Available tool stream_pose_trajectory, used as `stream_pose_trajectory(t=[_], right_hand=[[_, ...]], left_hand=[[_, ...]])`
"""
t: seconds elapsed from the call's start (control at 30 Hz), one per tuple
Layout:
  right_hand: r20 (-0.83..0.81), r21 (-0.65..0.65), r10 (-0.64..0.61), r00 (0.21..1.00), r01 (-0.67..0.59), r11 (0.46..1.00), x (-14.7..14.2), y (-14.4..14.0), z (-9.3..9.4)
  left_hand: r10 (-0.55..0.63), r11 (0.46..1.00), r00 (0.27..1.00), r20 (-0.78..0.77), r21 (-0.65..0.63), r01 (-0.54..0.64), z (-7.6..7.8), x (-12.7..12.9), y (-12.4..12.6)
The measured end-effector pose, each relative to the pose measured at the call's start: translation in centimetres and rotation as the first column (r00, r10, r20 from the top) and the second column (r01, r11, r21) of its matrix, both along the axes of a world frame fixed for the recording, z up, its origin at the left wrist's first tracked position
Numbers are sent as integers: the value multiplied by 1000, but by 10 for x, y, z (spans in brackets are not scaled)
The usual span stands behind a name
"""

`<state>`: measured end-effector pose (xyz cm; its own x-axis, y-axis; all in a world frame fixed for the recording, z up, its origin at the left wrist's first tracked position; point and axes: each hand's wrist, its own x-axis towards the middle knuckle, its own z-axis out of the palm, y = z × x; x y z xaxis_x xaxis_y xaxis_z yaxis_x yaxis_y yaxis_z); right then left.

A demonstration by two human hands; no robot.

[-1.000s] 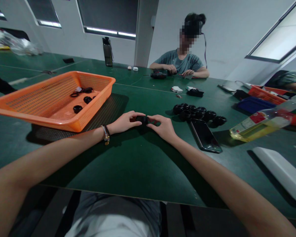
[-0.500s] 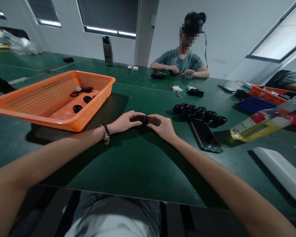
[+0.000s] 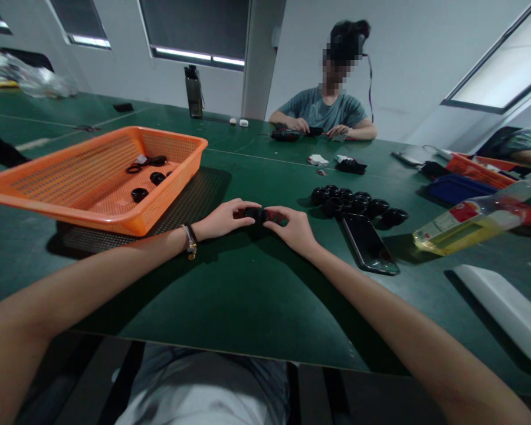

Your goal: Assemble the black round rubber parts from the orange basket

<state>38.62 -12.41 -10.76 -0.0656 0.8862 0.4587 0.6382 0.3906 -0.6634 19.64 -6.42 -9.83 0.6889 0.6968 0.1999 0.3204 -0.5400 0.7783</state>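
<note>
A small black rounded part point(image 3: 255, 215) is held between both hands, just over the green table point(image 3: 248, 295). My left hand point(image 3: 225, 218) pinches its left side with thumb and fingers. On its right side, my right hand point(image 3: 292, 225) is closed with thumb and fingertips. The fingers cover much of the part, so its exact kind cannot be made out. To the right of my right hand sits a cluster of several glossy black ring-like parts point(image 3: 358, 202). An orange basket point(image 3: 150, 219) stands left of my left hand, with a few black parts point(image 3: 139, 195) in it.
A phone point(image 3: 369, 243) lies beside the black cluster. Further right are a bottle of yellow liquid point(image 3: 464, 224), a white block point(image 3: 504, 310) and a blue tray point(image 3: 458, 188). Across the table a person point(image 3: 330, 109) sits near a power drill point(image 3: 285, 135). A dark water bottle point(image 3: 193, 93) stands at the back.
My hands and the black part have hardly moved. Across the table, the other person's hands have shifted slightly, with a dark object now showing more clearly between them.
</note>
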Motion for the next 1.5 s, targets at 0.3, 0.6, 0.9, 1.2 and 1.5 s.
stream_pose_trajectory(t=[0.3, 0.6, 0.9, 1.2, 1.5], right_hand=[[47, 62, 21, 999, -24, 998, 3, 0, -2], [25, 49, 4, 1000, -6, 999, 2, 0, -2], [9, 25, 4, 1000, -4, 1000, 1, 0, 0], [50, 49, 12, 999, -14, 999, 3, 0, -1], [57, 68, -6, 998, 2, 998, 2, 0, 0]], left_hand=[[-4, 999, 999, 32, -32, 5, -3, 0, 2], [-3, 1000, 1000, 15, -3, 3, -2, 0, 1], [-5, 1000, 1000, 10, 2, 5, -2, 0, 1], [-6, 1000, 1000, 14, 3, 6, -3, 0, 3], [-5, 1000, 1000, 9, 4, 5, -2, 0, 1]])
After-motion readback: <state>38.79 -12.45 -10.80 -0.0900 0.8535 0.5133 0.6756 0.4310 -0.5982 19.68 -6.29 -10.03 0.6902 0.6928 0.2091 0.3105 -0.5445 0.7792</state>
